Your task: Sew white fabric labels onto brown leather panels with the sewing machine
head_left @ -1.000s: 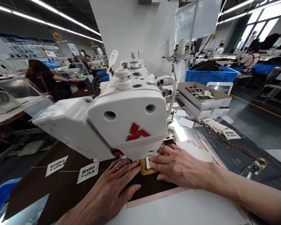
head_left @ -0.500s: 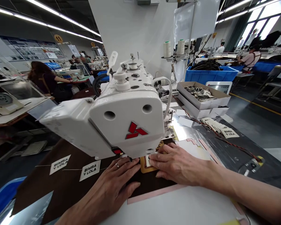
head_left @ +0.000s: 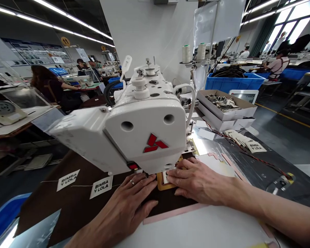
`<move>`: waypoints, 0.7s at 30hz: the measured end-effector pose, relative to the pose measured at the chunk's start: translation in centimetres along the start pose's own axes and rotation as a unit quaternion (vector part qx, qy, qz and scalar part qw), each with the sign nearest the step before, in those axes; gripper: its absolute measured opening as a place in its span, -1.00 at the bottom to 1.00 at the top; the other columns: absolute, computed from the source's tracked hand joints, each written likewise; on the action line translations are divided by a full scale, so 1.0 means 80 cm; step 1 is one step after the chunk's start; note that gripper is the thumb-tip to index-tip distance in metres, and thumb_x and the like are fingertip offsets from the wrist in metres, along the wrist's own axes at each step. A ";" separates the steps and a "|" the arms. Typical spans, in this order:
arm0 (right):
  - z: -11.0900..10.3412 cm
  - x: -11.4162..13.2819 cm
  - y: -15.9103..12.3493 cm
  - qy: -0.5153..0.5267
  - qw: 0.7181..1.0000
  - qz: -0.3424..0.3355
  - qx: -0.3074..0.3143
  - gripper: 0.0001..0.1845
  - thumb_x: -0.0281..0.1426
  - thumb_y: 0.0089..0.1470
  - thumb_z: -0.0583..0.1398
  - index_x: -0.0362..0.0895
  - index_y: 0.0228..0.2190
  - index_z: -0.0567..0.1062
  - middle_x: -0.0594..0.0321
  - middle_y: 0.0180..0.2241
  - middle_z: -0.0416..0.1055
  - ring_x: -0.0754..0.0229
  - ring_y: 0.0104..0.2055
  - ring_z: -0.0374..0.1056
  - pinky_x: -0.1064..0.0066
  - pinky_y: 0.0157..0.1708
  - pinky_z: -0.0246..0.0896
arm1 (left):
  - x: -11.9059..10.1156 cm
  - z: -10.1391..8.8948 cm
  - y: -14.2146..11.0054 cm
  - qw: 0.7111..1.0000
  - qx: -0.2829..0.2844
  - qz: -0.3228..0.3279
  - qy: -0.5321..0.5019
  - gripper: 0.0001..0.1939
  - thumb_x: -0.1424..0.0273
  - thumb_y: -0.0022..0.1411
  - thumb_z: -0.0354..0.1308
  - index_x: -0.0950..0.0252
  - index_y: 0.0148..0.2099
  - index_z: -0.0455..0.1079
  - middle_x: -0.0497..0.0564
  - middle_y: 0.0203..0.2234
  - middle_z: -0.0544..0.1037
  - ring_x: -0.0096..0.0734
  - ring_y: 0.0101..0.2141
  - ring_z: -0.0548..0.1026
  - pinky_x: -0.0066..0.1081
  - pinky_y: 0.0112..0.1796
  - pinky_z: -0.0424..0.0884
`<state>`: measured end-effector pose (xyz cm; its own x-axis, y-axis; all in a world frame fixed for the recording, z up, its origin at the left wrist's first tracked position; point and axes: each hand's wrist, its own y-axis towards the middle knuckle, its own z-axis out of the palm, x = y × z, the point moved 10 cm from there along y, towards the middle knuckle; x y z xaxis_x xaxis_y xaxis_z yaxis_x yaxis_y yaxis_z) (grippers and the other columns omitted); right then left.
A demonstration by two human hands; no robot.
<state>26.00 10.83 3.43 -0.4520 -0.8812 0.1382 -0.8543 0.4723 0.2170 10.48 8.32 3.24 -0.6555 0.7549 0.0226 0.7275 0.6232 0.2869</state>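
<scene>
Pressing down on the dark brown flat fabric [head_left: 41,210] at the lower centre of the frame, the left hand [head_left: 123,203] lies palm down with its fingers stretched out and its thumb apart, gripping nothing. The right hand [head_left: 205,181] reaches in from the right edge, wrist low, fingers close together and slightly bent, thumb separate; its fingertips rest on a small white label [head_left: 165,177] inside a yellow rounded guide frame [head_left: 165,187], under the white sewing machine head [head_left: 147,120]. Whether the needle is in the label cannot be told. At lower left, 2 white square labels with black lettering [head_left: 68,179] [head_left: 101,187] lie on the fabric with pale threads trailing from them, so these 2 look stitched, while the label at the machine appears partway. Loose labels [head_left: 254,146] fan out at right, and more fill the open grey cardboard box [head_left: 229,116] behind them, seemingly unused.
</scene>
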 end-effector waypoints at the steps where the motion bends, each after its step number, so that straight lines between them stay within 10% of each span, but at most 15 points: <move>1: -0.001 0.001 0.000 -0.002 1.000 -0.001 -0.003 -0.52 -0.13 0.51 0.05 -0.09 0.26 0.43 0.12 0.17 0.51 0.02 0.05 0.30 0.11 0.01 0.23 | 0.000 0.000 0.000 1.000 -0.002 -0.001 0.001 -0.50 0.25 0.50 0.16 0.18 0.40 0.30 -0.03 0.28 0.47 -0.18 0.20 0.47 -0.15 0.25 0.36; 21: -0.003 -0.008 -0.010 0.019 1.000 -0.004 -0.009 -0.57 -0.19 0.51 0.06 -0.05 0.25 0.45 0.09 0.23 0.48 0.05 0.12 0.36 0.15 0.09 0.24 | -0.019 -0.005 0.008 0.998 0.011 0.034 0.054 -0.51 0.27 0.52 0.10 0.19 0.42 0.30 -0.03 0.38 0.33 -0.14 0.22 0.49 -0.08 0.19 0.47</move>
<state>27.07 11.01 3.41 -0.4349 -0.8838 0.1723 -0.8530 0.4657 0.2357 11.89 7.47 3.76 -0.6217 0.7699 0.1443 0.7744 0.5764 0.2608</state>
